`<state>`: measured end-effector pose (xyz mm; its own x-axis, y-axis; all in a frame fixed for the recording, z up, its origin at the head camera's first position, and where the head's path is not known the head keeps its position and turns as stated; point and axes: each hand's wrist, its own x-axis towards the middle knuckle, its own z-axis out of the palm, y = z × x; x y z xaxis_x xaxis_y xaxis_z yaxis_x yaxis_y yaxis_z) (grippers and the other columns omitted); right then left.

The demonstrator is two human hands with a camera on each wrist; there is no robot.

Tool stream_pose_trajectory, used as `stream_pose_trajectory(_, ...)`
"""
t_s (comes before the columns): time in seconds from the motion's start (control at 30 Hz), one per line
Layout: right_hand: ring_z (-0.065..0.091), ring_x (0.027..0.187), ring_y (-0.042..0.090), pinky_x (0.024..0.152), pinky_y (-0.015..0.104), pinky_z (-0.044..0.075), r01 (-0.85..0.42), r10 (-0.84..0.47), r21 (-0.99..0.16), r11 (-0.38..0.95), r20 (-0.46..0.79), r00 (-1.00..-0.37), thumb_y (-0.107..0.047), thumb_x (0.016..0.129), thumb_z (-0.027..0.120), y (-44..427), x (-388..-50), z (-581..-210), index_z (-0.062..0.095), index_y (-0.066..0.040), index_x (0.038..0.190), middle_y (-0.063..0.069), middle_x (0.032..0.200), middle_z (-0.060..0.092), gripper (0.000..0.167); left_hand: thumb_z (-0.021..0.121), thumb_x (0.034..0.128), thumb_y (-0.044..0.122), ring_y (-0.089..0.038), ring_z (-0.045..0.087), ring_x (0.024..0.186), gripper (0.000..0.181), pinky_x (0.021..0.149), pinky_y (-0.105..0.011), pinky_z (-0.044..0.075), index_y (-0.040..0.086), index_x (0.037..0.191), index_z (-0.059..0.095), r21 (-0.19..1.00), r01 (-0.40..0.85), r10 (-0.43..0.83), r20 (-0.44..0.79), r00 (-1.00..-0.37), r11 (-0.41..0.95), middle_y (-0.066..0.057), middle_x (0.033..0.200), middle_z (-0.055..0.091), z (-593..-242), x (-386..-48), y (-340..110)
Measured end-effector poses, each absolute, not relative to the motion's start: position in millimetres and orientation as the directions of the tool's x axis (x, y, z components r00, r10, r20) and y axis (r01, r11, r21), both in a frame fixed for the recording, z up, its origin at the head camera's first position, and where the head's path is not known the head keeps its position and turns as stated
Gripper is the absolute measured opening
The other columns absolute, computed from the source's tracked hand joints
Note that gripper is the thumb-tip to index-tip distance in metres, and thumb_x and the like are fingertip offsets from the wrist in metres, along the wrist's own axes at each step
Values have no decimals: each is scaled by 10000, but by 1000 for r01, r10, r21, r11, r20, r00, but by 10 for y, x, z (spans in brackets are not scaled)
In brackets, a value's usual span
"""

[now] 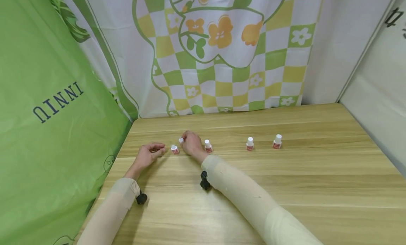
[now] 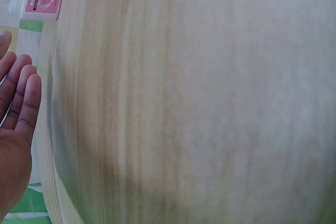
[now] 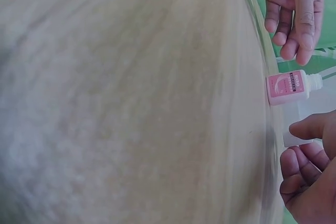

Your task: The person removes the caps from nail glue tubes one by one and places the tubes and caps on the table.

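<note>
An uncapped small bottle with a pink label [image 1: 175, 149] stands on the table between the two hands; its bare white neck shows in the right wrist view [image 3: 287, 86]. My right hand [image 1: 192, 144] pinches a white cap [image 1: 181, 140] between thumb and fingers, just right of the bottle and apart from it. To the bottle's left, my left hand [image 1: 148, 155] holds nothing, its fingers extended and relaxed. In the left wrist view, the left hand [image 2: 18, 124] is near the bottle [image 2: 41, 7] without touching it.
A capped bottle [image 1: 208, 146] stands just right of my right hand. Two more capped bottles, one [image 1: 250, 143] and another [image 1: 277, 141], stand farther right on the wooden table [image 1: 304, 181]. A patterned curtain [image 1: 228, 76] hangs behind the table, and green fabric [image 1: 63, 139] lies along its left side.
</note>
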<state>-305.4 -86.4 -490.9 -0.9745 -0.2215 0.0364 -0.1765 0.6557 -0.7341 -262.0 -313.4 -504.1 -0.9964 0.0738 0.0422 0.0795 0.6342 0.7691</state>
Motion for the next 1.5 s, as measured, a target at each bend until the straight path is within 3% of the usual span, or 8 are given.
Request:
stream_pose_trajectory(0.13, 644, 1014, 252, 940, 376, 519, -161, -224, -731, 663, 12, -975, -114, 904, 694, -862, -3055, -4922, 670, -110, 1018, 58, 1032, 704, 117, 714, 937, 268, -190, 666, 955, 335, 759, -206, 530, 62, 1201, 704, 771, 80, 74, 43, -996, 632, -111, 1133, 742, -5049, -2616, -3142)
stream_pose_trajectory(0.43, 644, 970, 226, 885, 363, 537, -130, -216, -726, 675, -26, -976, -126, 911, 696, -871, -3048, -4928, 670, -130, 1024, 29, 989, 696, 116, 725, 929, 247, -77, 659, 888, 340, 731, -188, 531, 29, 1189, 704, 767, 103, 81, 67, -994, 633, -136, 1130, 742, -5075, -2614, -3161)
stream_pose_trajectory(0.7, 650, 1017, 247, 932, 376, 531, -135, -217, -725, 675, -20, -976, -134, 909, 699, -854, -3044, -4920, 675, -115, 1076, 46, 1041, 706, 170, 736, 921, 255, -167, 662, 934, 345, 740, -193, 526, 40, 1188, 709, 778, 98, 81, 60, -995, 621, -154, 1141, 738, -5073, -2613, -3152)
stream_pose_trajectory(0.93, 648, 1096, 259, 999, 374, 511, -135, -217, -717, 684, -24, -976, -152, 916, 685, -844, -3048, -4938, 671, -113, 1161, 52, 1109, 714, 249, 732, 923, 267, -123, 654, 911, 326, 740, -199, 528, 66, 1179, 716, 767, 86, 81, 45, -996, 635, -110, 1121, 747, -5052, -2605, -3133)
stream_pose_trajectory(1.13, 641, 1133, 278, 1029, 382, 489, -182, -237, -702, 689, 19, -971, -157, 907, 695, -827, -3026, -4943, 665, -85, 1207, 60, 1118, 719, 310, 718, 935, 242, -175, 653, 927, 298, 721, -222, 532, 70, 1178, 714, 771, 86, 88, 39, -995, 630, -113, 1098, 751, -5040, -2595, -3122)
stream_pose_trajectory(1.5, 648, 1041, 249, 946, 374, 513, -199, -261, -699, 687, 18, -965, -188, 890, 722, -785, -2948, -4906, 632, -70, 1257, 61, 1045, 711, 396, 721, 932, 219, -168, 657, 900, 230, 719, -213, 523, 84, 1118, 738, 755, 102, 84, 63, -995, 648, -105, 1086, 753, -5043, -2597, -3098)
